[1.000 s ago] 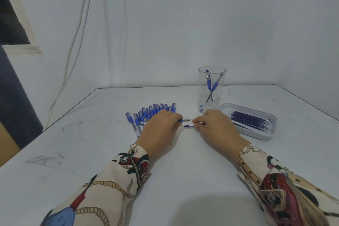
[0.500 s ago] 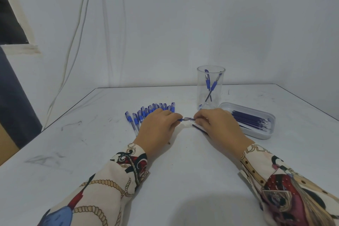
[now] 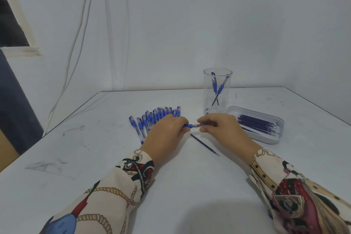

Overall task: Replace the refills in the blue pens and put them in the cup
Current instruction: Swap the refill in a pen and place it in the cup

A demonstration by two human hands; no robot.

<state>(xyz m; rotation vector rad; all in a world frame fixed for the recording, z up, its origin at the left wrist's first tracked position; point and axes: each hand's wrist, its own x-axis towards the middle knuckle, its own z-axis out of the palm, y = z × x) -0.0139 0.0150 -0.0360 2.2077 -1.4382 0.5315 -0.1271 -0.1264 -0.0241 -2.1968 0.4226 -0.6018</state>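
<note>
Blue pen [image 3: 191, 125] horizontal between hands; loose refill [image 3: 204, 144] on table; clear cup [image 3: 217, 93] upright, 2 pens inside.

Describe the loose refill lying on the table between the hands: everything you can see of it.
The loose refill is a thin, straight, dark blue stick, apparently plastic, with a paler pointed tip at its near end. It lies flat on the white table, slanting from upper left to lower right, just below the right hand. Neither hand touches it, and it lies outside the tray.

loose refill [image 3: 204, 144] lies, seemingly alone, on near table [image 3: 190, 195].
</note>
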